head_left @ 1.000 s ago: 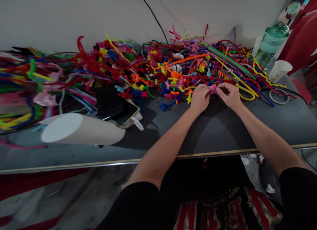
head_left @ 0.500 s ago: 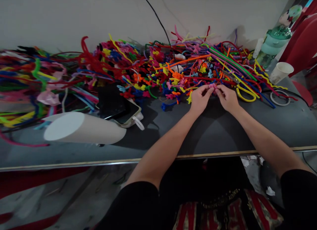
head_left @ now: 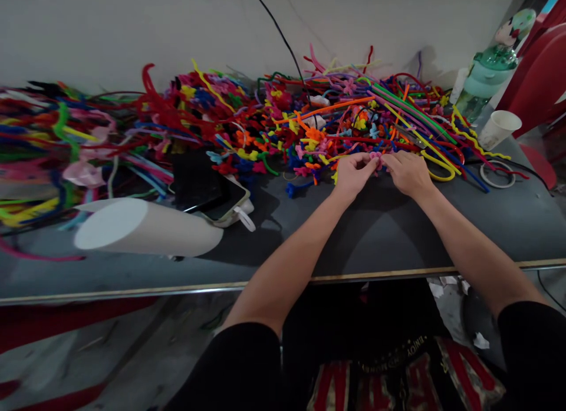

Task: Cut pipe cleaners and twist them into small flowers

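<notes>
With the far edge of the worktop [head_left: 367, 240] at 12 o'clock, a small pink fuzzy flower [head_left: 375, 157] sits between the person's two hands, over the near edge of a heap of coloured pipe cleaners [head_left: 260, 140]. The left hand [head_left: 354, 172], at the flower's 8 o'clock, is clamped on it, thumb against fingers. The right hand [head_left: 409, 170], toward 4 o'clock, has its fingertips bunched just beside the flower; whether they grip it, I cannot tell.

The heap spreads from 9 o'clock round through 12 to 2, long stems mixed with small finished-looking flowers. Yellow-handled scissors [head_left: 438, 170] lie near the right hand at its 3 o'clock, partly among the stems. Farther out at 3 o'clock is a pale ring [head_left: 497, 174]; a paper cup [head_left: 499, 131] stands between 2 and 3, with a green-topped bottle [head_left: 484, 81] behind it at 2. Well apart, between 8 and 9 o'clock, are a phone [head_left: 225, 203] and a white cylinder [head_left: 150, 228] lying on its side.
</notes>
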Action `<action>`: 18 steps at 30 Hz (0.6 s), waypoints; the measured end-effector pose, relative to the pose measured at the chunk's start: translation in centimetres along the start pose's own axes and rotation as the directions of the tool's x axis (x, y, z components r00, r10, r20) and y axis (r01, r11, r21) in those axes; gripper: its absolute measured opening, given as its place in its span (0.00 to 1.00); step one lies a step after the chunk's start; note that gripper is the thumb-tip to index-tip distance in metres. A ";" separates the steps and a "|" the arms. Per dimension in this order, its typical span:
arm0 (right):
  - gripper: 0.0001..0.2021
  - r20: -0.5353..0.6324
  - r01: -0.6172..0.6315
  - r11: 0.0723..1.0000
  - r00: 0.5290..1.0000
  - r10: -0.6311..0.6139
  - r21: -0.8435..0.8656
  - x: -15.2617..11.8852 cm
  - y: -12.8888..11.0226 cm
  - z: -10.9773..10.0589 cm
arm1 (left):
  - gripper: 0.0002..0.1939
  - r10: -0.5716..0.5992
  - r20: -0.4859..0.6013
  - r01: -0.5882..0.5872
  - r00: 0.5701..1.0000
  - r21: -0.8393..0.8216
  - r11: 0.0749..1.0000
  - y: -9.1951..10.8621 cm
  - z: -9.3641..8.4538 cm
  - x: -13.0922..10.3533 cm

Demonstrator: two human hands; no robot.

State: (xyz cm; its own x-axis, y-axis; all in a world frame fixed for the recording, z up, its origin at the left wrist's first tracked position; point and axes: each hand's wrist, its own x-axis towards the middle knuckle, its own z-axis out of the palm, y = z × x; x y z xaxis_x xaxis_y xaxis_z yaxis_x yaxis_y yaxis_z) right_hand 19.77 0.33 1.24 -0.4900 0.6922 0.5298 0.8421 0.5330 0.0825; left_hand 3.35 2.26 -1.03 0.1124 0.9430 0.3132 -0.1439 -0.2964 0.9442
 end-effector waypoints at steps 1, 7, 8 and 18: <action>0.20 0.007 -0.006 1.000 1.000 0.006 -0.003 0.0 0.0 -0.1 | 0.19 -0.001 0.002 0.001 1.000 0.005 1.000 0.2 -0.1 0.0; 0.17 0.078 -0.040 0.998 0.996 0.036 0.049 -0.2 0.1 -0.5 | 0.19 -0.049 0.024 0.047 0.999 0.072 0.996 1.2 -0.1 -0.3; 0.17 0.080 -0.039 0.997 0.996 0.035 0.060 -0.2 0.1 -0.5 | 0.18 -0.059 0.021 0.057 0.998 0.073 0.996 1.2 -0.2 -0.4; 0.17 0.034 -0.134 0.965 0.991 0.129 0.225 -0.4 -0.8 0.4 | 0.15 -0.056 0.000 0.056 0.998 0.069 0.996 0.3 0.0 -0.3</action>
State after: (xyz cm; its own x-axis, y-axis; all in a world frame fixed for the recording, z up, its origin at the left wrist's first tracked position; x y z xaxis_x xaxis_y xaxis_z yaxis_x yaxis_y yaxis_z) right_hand 19.27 -0.19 0.62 -0.3846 0.7716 0.5066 0.8275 0.5314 -0.1813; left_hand 3.26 1.91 -0.87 0.1206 0.9582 0.2594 -0.0695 -0.2525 0.9651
